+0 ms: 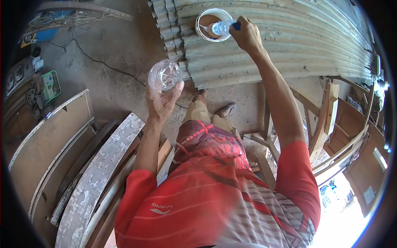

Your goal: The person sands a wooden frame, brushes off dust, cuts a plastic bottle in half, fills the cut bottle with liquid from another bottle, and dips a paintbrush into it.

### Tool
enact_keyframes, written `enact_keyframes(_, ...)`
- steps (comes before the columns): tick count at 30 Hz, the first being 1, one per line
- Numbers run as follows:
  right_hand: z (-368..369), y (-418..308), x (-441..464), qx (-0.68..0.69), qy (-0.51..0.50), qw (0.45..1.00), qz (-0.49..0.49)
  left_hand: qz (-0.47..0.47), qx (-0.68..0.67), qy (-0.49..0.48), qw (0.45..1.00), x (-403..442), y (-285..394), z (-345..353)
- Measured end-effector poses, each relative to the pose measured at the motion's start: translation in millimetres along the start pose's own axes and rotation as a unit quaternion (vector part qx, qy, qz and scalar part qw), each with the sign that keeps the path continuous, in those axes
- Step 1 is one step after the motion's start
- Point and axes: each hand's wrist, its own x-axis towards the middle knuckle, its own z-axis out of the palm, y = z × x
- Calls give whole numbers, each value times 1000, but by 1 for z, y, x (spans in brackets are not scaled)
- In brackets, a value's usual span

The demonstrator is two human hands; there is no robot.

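My left hand [161,101] holds a clear plastic piece [165,75], round like the bottom of a bottle, up in front of my body. At the top centre, my right hand [247,36] grips a clear bottle top [222,28] by its blue cap [236,26]. The wide end of the bottle top reaches over the inside of a white bucket [226,15], which has brown contents. That bucket stands on corrugated metal sheets [289,45]. The two hands are well apart.
Wooden boards and panels [99,182] lean at the left. A dark cable [99,61] runs across the floor. A green crate [50,87] lies at the far left. Wooden frames [326,120] stand at the right, beside the sheets.
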Motion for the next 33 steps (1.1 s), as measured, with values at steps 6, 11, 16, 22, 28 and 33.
enact_keyframes(6, 30, 20, 27, 37, 66, 988, 134, -30, 6, -31, 999, 4, 6, 16)
enact_keyframes(11, -13, 51, -143, 54, 206, 967, 143, -49, -60, -77, 994, -3, 1, 57)
enact_keyframes(16, -134, 54, -406, -4, 329, 864, 381, 56, 18, -210, 976, -15, 13, 124)
enact_keyframes(22, -273, 118, -705, -230, 230, 723, 609, 84, -6, -382, 920, -84, 62, 258)
enact_keyframes(28, -290, 129, -798, -181, 121, 778, 590, 192, 44, -503, 841, -213, 129, 409)
enact_keyframes(33, -355, 76, -811, -224, 320, 699, 599, 212, -26, -596, 774, -308, 152, 502)
